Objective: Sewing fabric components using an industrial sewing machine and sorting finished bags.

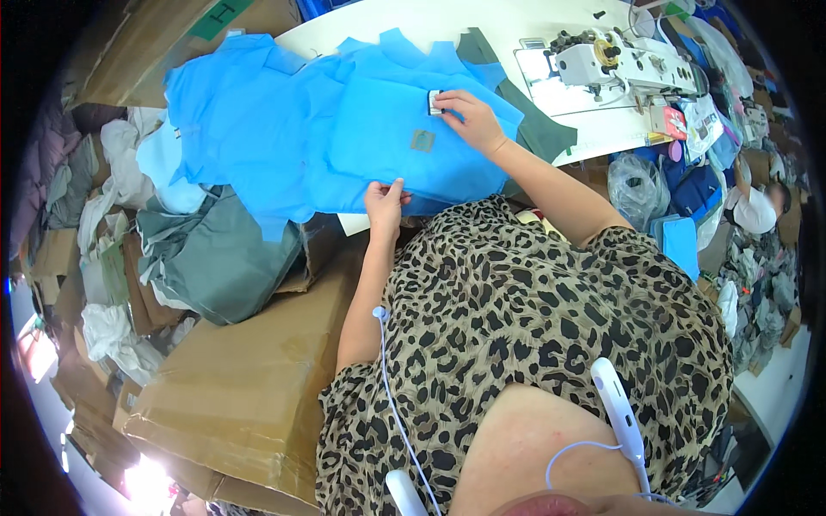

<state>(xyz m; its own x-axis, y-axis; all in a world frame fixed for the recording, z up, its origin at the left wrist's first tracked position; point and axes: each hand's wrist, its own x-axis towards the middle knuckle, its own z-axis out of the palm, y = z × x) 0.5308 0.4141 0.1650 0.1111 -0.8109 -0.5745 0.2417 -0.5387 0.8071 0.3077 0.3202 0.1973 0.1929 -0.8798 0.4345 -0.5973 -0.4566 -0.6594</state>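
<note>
Bright blue cut fabric pieces (258, 129) lie in layers over the white table. The uppermost blue panel (379, 112) has a small square, greyish patch or mark (422, 140) on it. My right hand (473, 120) pinches a small black-and-white label (434, 103) against this panel, above the square mark. At the panel's near edge, my left hand (385, 205) grips the blue fabric between thumb and fingers. Dark green fabric (533, 120) shows from under the blue layers on the right.
A white sewing machine (624, 64) stands on the white table (344, 26) at the far right. A large cardboard box (249, 387) is beside my left arm, with a dark green fabric bundle (219, 254) behind it. Another person (757, 206) is at the far right.
</note>
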